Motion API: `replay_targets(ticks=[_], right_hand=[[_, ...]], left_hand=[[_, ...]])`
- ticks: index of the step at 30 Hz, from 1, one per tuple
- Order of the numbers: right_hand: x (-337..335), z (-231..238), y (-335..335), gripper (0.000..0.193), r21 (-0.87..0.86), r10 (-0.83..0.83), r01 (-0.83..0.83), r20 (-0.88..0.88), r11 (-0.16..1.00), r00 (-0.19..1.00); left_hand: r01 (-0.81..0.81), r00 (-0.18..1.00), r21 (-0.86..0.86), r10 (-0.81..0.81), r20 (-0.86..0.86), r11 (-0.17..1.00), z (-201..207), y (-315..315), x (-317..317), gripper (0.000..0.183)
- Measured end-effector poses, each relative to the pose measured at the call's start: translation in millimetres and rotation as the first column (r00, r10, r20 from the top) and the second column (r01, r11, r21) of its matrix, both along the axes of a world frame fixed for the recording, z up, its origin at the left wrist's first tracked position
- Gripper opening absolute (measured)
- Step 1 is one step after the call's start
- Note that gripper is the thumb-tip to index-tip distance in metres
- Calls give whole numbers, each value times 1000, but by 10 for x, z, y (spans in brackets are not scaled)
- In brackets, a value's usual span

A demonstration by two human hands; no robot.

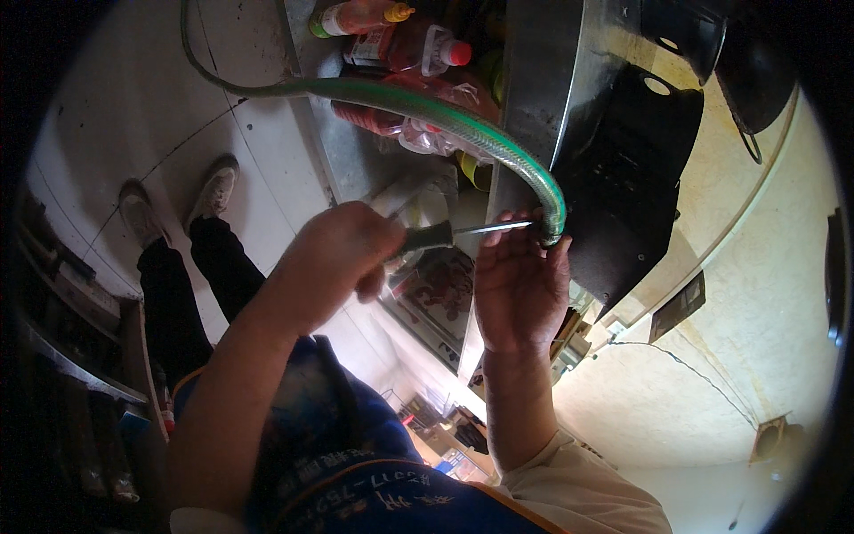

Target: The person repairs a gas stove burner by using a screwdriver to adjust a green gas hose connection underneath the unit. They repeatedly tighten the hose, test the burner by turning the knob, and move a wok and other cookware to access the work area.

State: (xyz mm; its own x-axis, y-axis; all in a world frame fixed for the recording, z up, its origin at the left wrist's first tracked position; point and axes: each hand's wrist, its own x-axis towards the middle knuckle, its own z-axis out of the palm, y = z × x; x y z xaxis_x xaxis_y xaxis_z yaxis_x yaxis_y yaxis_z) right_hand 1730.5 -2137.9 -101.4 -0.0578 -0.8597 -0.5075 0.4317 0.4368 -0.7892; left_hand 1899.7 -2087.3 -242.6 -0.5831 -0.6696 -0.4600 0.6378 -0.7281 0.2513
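At left, our shoes (213,187) stand on pale floor tiles (258,142). Our left hand (341,254) is closed around a screwdriver (430,237), its shaft reaching right to the end of the green hose (531,173), which arches past bottles (391,49). Our right hand (523,303) grips that end between thumb and fingers, near a black panel (636,169).

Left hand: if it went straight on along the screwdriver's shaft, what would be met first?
With the screwdriver leading the left hand, probably the green hose near its lower end; depth is unclear, so the tip may already touch it.
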Motion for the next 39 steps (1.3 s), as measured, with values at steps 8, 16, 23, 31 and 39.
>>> replay_targets(ticks=[8,16,23,31,39], right_hand=[[-6,-29,-9,33,-4,0,0,31,1000,1000],[-5,-36,-13,33,-6,-4,5,49,1000,999],[28,-11,-9,33,20,-15,14,43,1000,999],[10,-26,13,32,20,-25,24,49,1000,998],[36,-32,2,35,16,-33,32,87,999,996]], left_hand=[[-12,990,0,12,142,1000,177,-34,45,24],[212,977,331,-211,-40,919,90,-85,71,28],[46,998,-43,-45,34,998,55,147,35,38],[202,938,335,-83,-336,920,14,73,81,27],[192,964,310,-120,-236,931,144,-44,198,45]])
